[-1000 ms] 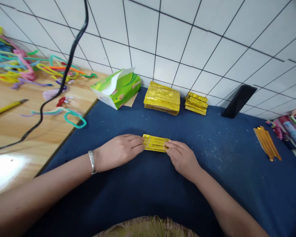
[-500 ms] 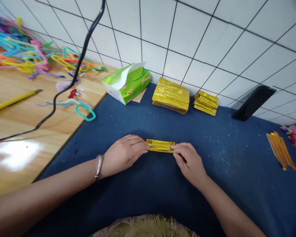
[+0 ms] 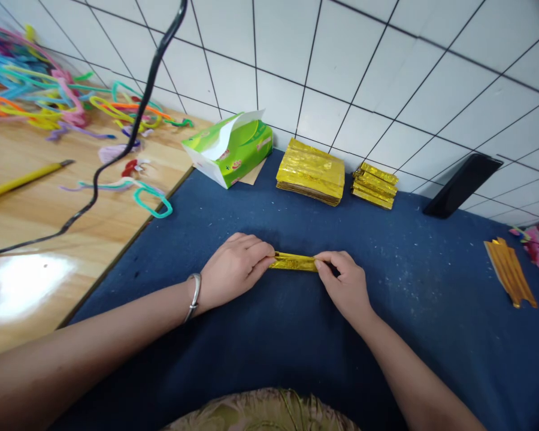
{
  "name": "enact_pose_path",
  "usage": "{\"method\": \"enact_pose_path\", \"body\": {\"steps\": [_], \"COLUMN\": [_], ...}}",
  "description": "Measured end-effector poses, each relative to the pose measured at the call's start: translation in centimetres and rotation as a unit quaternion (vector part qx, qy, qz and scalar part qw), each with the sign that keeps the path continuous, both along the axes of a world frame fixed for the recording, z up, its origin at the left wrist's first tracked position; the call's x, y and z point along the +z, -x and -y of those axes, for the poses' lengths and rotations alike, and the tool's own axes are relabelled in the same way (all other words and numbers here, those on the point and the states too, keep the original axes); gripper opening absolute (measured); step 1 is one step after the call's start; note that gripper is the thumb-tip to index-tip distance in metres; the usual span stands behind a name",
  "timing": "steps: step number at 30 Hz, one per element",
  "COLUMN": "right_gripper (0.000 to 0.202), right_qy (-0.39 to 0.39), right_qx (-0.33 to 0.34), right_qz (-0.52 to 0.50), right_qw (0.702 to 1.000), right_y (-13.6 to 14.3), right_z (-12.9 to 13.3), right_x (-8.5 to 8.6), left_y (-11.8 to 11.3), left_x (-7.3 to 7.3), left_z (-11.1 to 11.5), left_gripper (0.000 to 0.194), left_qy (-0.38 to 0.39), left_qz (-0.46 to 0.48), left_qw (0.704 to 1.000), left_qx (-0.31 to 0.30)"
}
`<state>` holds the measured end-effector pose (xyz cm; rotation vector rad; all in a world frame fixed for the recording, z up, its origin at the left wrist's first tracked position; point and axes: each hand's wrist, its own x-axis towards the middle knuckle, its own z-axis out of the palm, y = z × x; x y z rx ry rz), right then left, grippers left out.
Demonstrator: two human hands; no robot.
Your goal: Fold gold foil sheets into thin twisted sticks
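A narrow folded gold foil strip (image 3: pixel 295 262) lies crosswise between my hands over the dark blue cloth (image 3: pixel 260 335). My left hand (image 3: pixel 240 266), with a silver bangle at the wrist, pinches its left end. Its right end is held between the thumb and fingers of my right hand (image 3: pixel 344 281). Both fingertips cover the strip's ends. Further back stand a thick stack of gold foil sheets (image 3: pixel 311 170) and a smaller pile of folded gold strips (image 3: pixel 374 185).
A green tissue box (image 3: pixel 233 149) and a black phone-like object (image 3: pixel 462 185) stand by the tiled wall. Orange-gold strips (image 3: pixel 511 272) lie far right. On the wooden table (image 3: pixel 94 233) are coloured pipe cleaners (image 3: pixel 63 102), a yellow pen-like tool (image 3: pixel 24 181) and a black cable (image 3: pixel 148 96).
Both hands have moved slightly up and away from me. The strip looks narrower, with a smooth gold face showing where several fold lines were visible before.
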<state>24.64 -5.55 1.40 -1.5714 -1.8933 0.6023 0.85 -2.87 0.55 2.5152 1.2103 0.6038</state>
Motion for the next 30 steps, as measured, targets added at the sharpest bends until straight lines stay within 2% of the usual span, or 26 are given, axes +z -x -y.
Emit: {"method": "enact_pose_path", "body": {"steps": [14,20,30], "right_gripper": [0.014,0.013,0.016], "right_qy": [-0.029,-0.041,-0.038], "right_qx": [0.016,0.011,0.021], "right_qz": [0.065,0.067,0.063], "right_qw": [0.997,0.997,0.997], "right_y": [0.0,-0.1,-0.2], "right_z": [-0.4,-0.4,-0.6], "right_x": [-0.6,-0.8,-1.0], "left_y": [-0.4,-0.3,-0.3], "left_x": [0.0,-0.5,-0.6], "left_z": [-0.7,-1.4,-1.6], "left_gripper": [0.021,0.02,0.019], "left_qy": [0.006,0.012,-0.004], "left_qz": [-0.035,-0.024,-0.011], "left_qw": [0.999,1.0,1.0], "left_qx": [0.007,-0.014,-0.011]}}
